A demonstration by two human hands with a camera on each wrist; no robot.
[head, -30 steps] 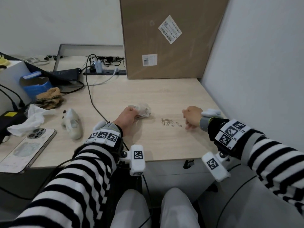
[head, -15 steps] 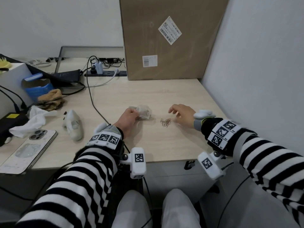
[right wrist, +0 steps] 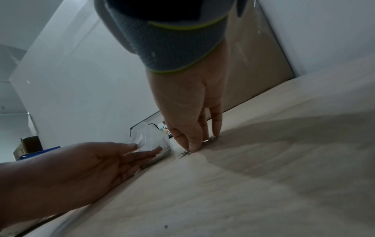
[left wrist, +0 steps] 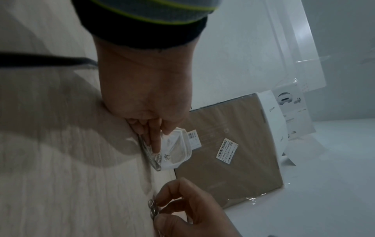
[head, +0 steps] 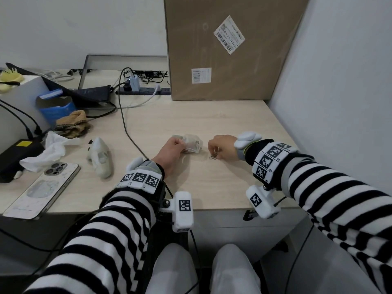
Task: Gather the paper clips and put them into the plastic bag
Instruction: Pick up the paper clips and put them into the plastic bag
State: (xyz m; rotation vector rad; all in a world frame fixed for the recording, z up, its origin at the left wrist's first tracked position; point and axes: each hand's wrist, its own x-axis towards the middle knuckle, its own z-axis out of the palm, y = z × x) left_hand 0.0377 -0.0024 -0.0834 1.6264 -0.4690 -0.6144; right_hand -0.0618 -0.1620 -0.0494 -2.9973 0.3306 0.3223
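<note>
Pale wood-grain surface (head: 222,124) fills the head view, with a tall brown cardboard box (head: 229,49) standing at its far edge. On it, the left hand (head: 171,148) grips a small clear plastic bag (head: 193,143), while the right hand (head: 222,146), just beside, curls its fingers onto a cluster of silver paper clips (head: 212,157).

From the left wrist, the left hand (left wrist: 146,102) pinches the bag (left wrist: 178,149) by its edge; a few clips show inside. Below, the right hand (left wrist: 194,213) pinches paper clips (left wrist: 152,208).

From the right wrist, right fingertips (right wrist: 192,144) press on clips (right wrist: 184,153) lying on the surface; the left hand (right wrist: 97,162) holds the bag (right wrist: 148,139) close by.
</note>
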